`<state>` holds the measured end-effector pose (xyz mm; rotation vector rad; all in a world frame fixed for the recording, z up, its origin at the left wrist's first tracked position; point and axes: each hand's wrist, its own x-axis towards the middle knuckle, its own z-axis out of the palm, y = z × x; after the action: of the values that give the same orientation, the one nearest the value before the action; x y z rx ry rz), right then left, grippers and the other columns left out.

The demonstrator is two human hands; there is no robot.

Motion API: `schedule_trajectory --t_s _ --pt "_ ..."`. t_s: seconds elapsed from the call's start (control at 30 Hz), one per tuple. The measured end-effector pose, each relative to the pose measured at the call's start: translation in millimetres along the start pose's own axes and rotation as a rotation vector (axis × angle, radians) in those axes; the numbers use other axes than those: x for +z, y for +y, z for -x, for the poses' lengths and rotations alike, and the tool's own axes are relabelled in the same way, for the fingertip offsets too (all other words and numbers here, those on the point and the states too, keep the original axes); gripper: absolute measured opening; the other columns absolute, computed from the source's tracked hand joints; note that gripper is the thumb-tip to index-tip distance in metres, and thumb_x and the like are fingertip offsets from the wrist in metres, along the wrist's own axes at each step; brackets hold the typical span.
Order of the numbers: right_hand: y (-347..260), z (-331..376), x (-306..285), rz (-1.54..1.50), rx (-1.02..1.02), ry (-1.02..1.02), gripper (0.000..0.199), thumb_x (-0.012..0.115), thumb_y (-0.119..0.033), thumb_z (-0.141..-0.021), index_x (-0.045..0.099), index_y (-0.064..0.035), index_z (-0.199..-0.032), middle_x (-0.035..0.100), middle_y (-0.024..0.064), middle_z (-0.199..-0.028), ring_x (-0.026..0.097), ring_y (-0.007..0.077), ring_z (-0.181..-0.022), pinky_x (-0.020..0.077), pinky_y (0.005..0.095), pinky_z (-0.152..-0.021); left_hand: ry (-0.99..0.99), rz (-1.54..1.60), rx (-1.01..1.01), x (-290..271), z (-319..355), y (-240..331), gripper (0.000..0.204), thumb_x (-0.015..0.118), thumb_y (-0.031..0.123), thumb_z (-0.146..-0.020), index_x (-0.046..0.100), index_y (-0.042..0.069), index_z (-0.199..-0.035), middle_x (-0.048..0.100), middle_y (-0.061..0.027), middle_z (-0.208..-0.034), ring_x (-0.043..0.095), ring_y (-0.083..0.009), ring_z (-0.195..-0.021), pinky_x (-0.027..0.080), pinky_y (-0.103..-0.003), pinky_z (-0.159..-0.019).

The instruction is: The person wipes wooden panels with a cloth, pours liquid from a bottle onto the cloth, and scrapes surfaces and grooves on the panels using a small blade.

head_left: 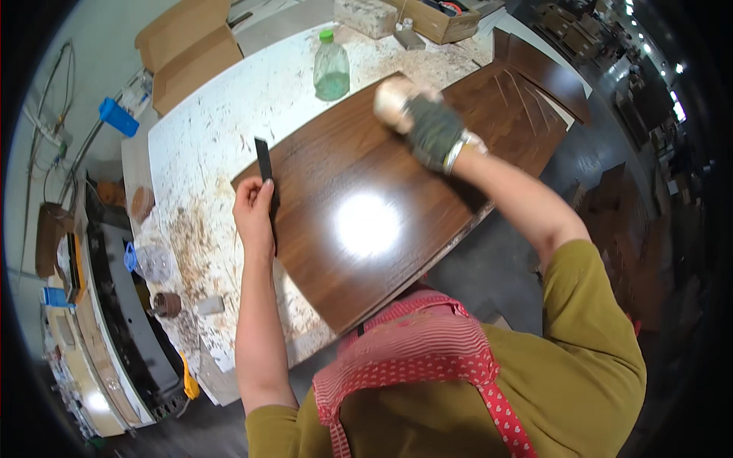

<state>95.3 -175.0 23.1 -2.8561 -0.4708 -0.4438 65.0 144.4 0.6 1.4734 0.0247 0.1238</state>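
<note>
Left hand (254, 214) grips a black strip (266, 179) at the panel (359, 221) edge; gloved right hand (431, 130) presses a pad (393, 99) down

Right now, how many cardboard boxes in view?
2. One flattened cardboard box lies at the far left corner of the worktable. One open cardboard box holding items sits at the far edge, top centre. More may be hidden beyond the frame.

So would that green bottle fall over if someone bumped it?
Probably fairly easily: the green bottle stands upright and tall on the speckled worktable, apart from the wood panel. It looks like thin plastic, so likely light. On its side, its round body would probably roll.
</note>
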Motion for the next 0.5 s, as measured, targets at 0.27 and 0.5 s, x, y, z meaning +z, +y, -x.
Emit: schedule_trajectory --t_s 0.27,0.5 --pt "59.8 -14.3 0.4 -0.2 -0.227 0.132 0.03 0.053 -0.019 -0.084 0.055 -0.0094 -0.112 0.058 0.0142 -0.105 0.057 0.0232 -0.099 0.0468 0.0342 -0.083 0.051 -0.005 -0.011 3.1 2.5 -0.3 0.005 0.06 0.008 -0.087 0.055 0.007 -0.09 0.047 0.0076 -0.07 0.035 0.0001 -0.058 0.025 -0.016 -0.051" --pt "19.4 0.2 -18.9 -0.48 0.249 -0.512 0.036 0.045 -0.011 -0.087 0.049 -0.0044 -0.123 0.057 0.0113 -0.113 0.058 0.0209 -0.101 0.0469 0.0319 -0.084 0.122 -0.021 -0.015 -1.9 0.6 -0.6 0.006 0.059 0.003 -0.086 0.055 0.006 -0.089 0.053 0.0044 -0.076 0.043 -0.002 -0.065 0.034 -0.016 -0.057"
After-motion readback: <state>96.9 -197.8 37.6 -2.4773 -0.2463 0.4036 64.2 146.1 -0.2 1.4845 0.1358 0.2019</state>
